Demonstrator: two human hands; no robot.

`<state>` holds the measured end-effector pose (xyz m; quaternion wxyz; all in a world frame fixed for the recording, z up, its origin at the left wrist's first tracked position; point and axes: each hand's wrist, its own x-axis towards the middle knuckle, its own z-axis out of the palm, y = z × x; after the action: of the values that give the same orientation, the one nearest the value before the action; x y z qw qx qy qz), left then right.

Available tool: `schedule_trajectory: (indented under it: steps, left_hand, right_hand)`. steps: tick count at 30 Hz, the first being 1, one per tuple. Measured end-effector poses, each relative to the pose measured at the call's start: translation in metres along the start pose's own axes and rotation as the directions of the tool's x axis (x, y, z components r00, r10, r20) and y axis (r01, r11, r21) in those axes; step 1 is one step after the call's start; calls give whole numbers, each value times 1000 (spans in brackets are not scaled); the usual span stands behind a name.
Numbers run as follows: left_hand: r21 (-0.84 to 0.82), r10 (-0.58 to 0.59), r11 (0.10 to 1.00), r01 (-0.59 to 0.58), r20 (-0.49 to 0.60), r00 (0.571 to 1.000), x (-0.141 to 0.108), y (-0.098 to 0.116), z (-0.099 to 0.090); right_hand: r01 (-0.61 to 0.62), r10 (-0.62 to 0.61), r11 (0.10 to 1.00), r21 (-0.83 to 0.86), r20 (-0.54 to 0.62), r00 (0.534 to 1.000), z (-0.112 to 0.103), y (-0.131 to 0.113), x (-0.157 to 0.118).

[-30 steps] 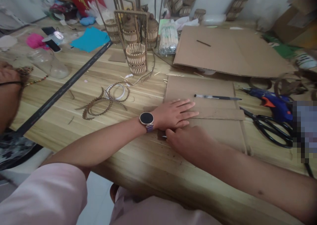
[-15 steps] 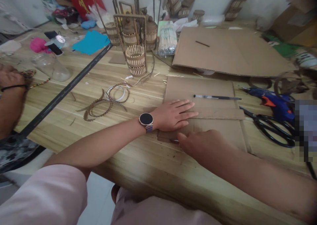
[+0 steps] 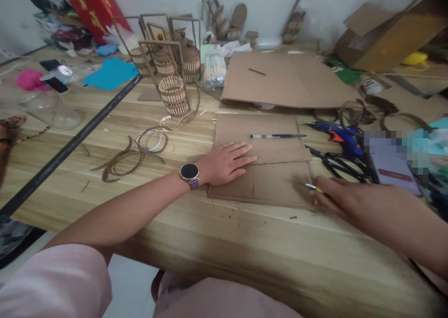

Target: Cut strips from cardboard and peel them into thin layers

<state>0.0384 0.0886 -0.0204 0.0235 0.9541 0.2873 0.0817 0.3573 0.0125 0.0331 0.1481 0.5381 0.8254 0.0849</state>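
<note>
My left hand [image 3: 226,163], with a round watch [image 3: 189,172] on its wrist, lies flat with fingers spread. It presses a cardboard strip [image 3: 280,157] onto a larger cardboard piece [image 3: 276,185] on the table. A short dark slit shows in the cardboard below the strip. At the cardboard's right edge, my right hand [image 3: 334,194] is closed around a small utility knife [image 3: 318,189]. Its pale blade points left and a bit of yellow handle shows; the rest is hidden in the fingers. A pen [image 3: 278,136] lies on the cardboard above the strip.
Black scissors [image 3: 345,167], a blue glue gun [image 3: 341,138] and a phone [image 3: 394,166] lie to the right. Small slatted baskets [image 3: 174,96] stand behind, left of a large cardboard sheet [image 3: 280,80]. Braided rings [image 3: 140,157] lie left. Another person's arm [image 3: 4,145] shows at the left edge.
My right hand has moved right, from beside my left hand to the cardboard's right edge, and the knife now shows clearly. My left hand stays on the strip. The view has turned right.
</note>
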Motion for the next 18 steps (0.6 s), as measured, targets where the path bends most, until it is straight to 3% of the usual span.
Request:
schedule_trajectory:
  steps: [3,6,11,14,16,18]
  left_hand:
    - [-14,-8,1000,8,0,1000,0,0,-3]
    - [44,-104,993,106,-40,994,1,3,-8]
    - [134,-315,929,345,-202,927,-15,21,-26]
    - [84,-427,891,447,-183,886,-41,38,-40]
    - [50,-523,845,532,-128,843,-61,50,-45]
    - [-59,-594,804,591,-58,802,-78,61,-47]
  right_hand:
    - [-64,60,997,44,71,996,16,27,-1]
    - [-45,41,997,55,79,996,29,41,2]
    - [-140,139,990,-26,-46,989,27,36,-4]
    - [-196,187,979,-56,-135,973,20,24,-17]
    - [-184,194,979,86,-133,972,21,15,-26]
    - [-138,185,923,360,-100,978,24,5,-31]
